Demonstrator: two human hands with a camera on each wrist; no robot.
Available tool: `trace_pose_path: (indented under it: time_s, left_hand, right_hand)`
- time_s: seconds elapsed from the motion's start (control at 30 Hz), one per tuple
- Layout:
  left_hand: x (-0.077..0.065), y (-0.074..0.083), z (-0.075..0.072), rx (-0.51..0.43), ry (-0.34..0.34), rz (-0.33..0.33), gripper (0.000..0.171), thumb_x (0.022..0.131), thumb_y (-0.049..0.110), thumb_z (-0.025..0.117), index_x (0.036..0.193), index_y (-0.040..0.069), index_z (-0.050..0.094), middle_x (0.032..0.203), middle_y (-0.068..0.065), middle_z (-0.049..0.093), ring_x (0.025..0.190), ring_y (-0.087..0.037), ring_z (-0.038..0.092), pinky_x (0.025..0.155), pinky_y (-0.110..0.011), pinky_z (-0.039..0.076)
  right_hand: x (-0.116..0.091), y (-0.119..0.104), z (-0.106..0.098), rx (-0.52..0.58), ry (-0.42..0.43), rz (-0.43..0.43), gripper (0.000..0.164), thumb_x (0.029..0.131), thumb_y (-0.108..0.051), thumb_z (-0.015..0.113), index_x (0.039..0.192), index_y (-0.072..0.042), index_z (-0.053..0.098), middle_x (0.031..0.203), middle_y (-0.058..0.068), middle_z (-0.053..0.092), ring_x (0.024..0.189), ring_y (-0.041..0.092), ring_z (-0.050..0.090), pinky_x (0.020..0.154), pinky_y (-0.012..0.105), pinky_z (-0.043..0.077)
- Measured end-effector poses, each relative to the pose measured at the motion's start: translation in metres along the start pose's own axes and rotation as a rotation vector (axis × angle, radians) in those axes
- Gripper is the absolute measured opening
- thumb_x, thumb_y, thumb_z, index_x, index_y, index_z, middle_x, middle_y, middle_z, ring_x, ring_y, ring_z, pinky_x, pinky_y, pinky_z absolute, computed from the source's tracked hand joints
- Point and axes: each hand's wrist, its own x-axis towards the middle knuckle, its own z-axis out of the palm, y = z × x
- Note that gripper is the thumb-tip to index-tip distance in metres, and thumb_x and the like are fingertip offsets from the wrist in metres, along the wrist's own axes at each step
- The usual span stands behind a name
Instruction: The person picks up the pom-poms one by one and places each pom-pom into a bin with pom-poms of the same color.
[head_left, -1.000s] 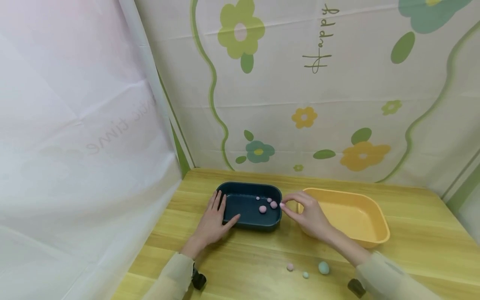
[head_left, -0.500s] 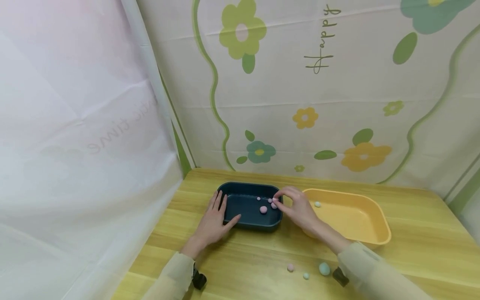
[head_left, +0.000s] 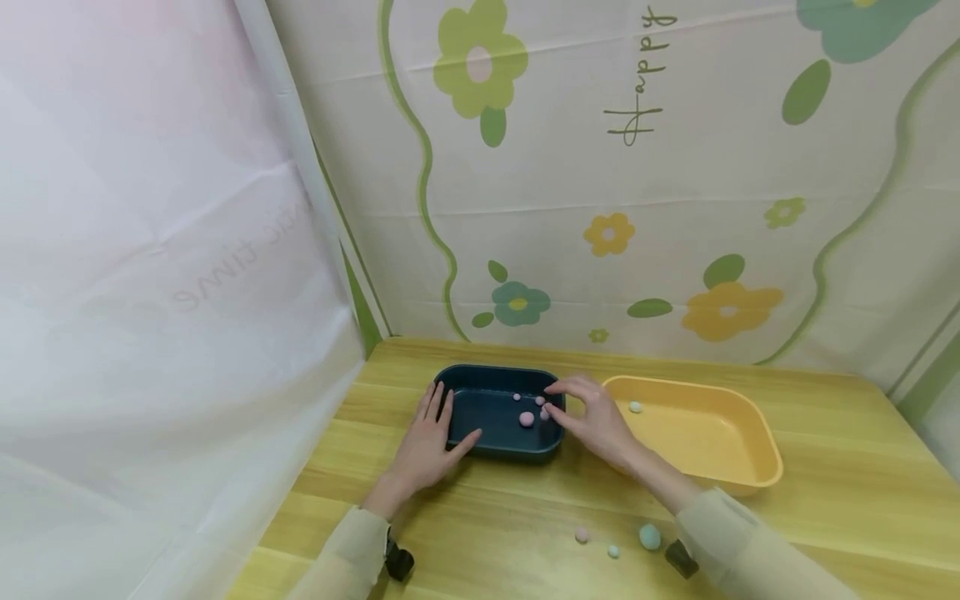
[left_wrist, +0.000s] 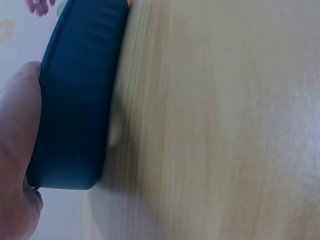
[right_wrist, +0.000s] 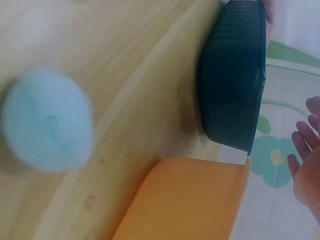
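My left hand rests with its fingers extended over the left rim of a dark blue tray. Its thumb lies along the front rim, and in the left wrist view it overlaps the wall of the tray. Over the tray's right end is my right hand, thumb and forefinger parted with nothing between them. Just below its fingertips a pink ball lies partly covered. A larger pink ball and two small ones, one a tiny pink ball, sit nearby inside the tray.
A yellow tray stands to the right, with a small mint ball inside. On the wooden table in front lie a pink ball, a small mint ball and a larger mint ball. A printed cloth hangs behind.
My right hand moved left over the blue tray with a pink ball, then its fingers parted and let it go. The mint ball in the yellow tray came into view. My left hand stayed put.
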Motion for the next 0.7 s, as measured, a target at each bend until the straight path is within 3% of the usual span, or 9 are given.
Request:
trace_pose_path:
  time_s: [0.17, 0.3, 0.4, 0.7]
  left_hand:
    - [0.000, 0.001, -0.001, -0.009, 0.001, -0.001, 0.100, 0.107, 0.069, 0.054, 0.173, 0.000, 0.026, 0.185, -0.022, 0.013, 0.174, -0.041, 0.009, 0.139, -0.057, 0.024]
    - [0.001, 0.001, -0.001, -0.006, -0.003, -0.004, 0.100, 0.107, 0.070, 0.053, 0.174, 0.001, 0.025, 0.185, -0.022, 0.013, 0.174, -0.040, 0.007, 0.139, -0.057, 0.024]
    - [0.001, 0.001, -0.001, -0.008, 0.000, -0.004, 0.100, 0.107, 0.070, 0.054, 0.174, 0.001, 0.025, 0.185, -0.022, 0.013, 0.174, -0.040, 0.008, 0.139, -0.057, 0.024]
    - [0.001, 0.000, 0.000, -0.006, -0.002, -0.004, 0.100, 0.107, 0.070, 0.053, 0.174, 0.001, 0.025, 0.185, -0.022, 0.013, 0.174, -0.039, 0.007, 0.139, -0.057, 0.023]
  right_hand:
    - [-0.018, -0.002, -0.008, -0.005, 0.024, -0.090, 0.026, 0.088, -0.001, 0.090, 0.112, -0.009, 0.084, 0.114, 0.005, 0.083, 0.109, 0.029, 0.076, 0.097, 0.050, 0.065]
    - [-0.038, -0.003, -0.015, -0.008, 0.056, -0.172, 0.036, 0.081, 0.005, 0.092, 0.112, -0.012, 0.084, 0.113, 0.004, 0.083, 0.105, 0.026, 0.077, 0.098, 0.028, 0.063]
    - [-0.053, -0.005, -0.021, -0.006, 0.049, -0.180, 0.040, 0.079, 0.005, 0.093, 0.114, -0.013, 0.084, 0.115, 0.003, 0.083, 0.106, 0.023, 0.077, 0.103, 0.016, 0.057]
    - [-0.095, -0.007, -0.027, 0.025, 0.007, -0.198, 0.048, 0.077, 0.003, 0.093, 0.119, -0.018, 0.083, 0.116, 0.002, 0.083, 0.107, 0.014, 0.078, 0.105, 0.007, 0.051]
